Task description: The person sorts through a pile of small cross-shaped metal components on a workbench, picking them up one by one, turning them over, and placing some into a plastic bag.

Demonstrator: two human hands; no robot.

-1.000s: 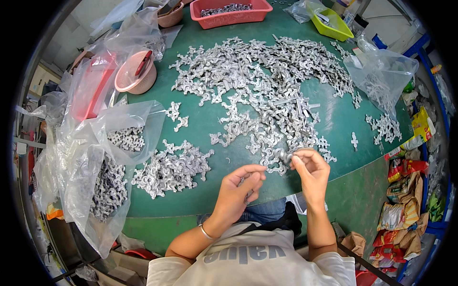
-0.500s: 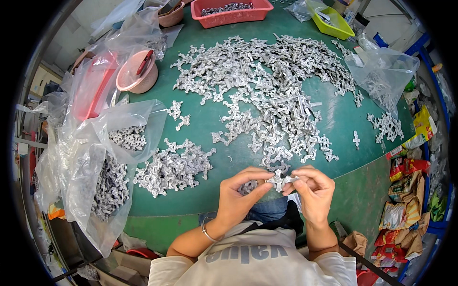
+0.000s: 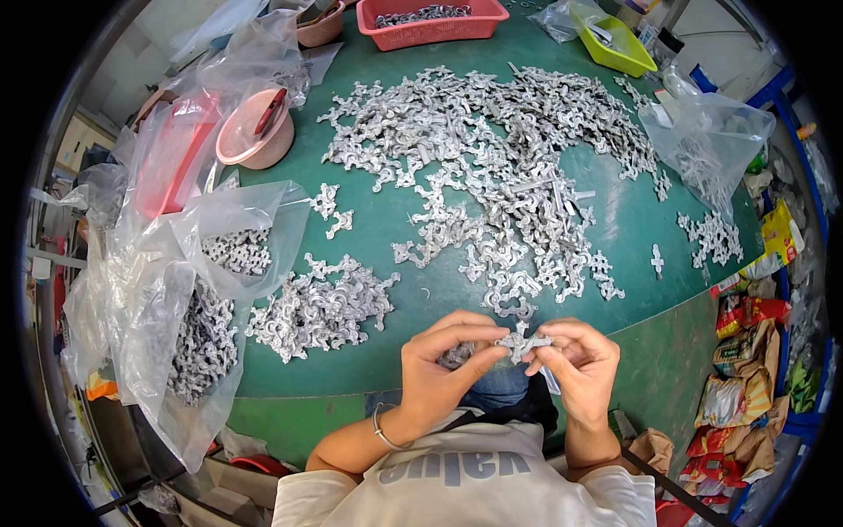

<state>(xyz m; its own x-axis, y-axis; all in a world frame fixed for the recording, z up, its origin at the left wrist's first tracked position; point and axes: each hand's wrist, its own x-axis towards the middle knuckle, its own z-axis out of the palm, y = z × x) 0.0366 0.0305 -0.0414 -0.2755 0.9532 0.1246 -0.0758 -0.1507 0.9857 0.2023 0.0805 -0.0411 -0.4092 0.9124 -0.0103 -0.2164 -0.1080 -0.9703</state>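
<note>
A small grey cross-shaped metal casting point(image 3: 522, 344) is held up in front of my chest, over the table's near edge. My left hand point(image 3: 443, 356) is closed, with thumb and forefinger pinching the casting's left side. More grey metal pieces point(image 3: 457, 355) show within the curl of its fingers. My right hand point(image 3: 575, 360) is closed too, its thumb and fingers pinching a short, flat grey metal piece point(image 3: 537, 342) against the casting's right side; most of that piece is hidden by the fingers. Just beyond my hands lies a large heap of similar castings point(image 3: 492, 176).
A smaller pile of castings point(image 3: 320, 307) lies to the left, beside clear plastic bags point(image 3: 158, 325) of parts. Further back stand a pink bowl point(image 3: 255, 145), a red tray point(image 3: 430, 33) and a green basket point(image 3: 615, 48). At right are another plastic bag point(image 3: 711, 132) and a loose casting point(image 3: 657, 261).
Both hands and the casting have shifted slightly down and right in the picture. The casting is turned a little, and my right fingers now cover more of the flat piece.
</note>
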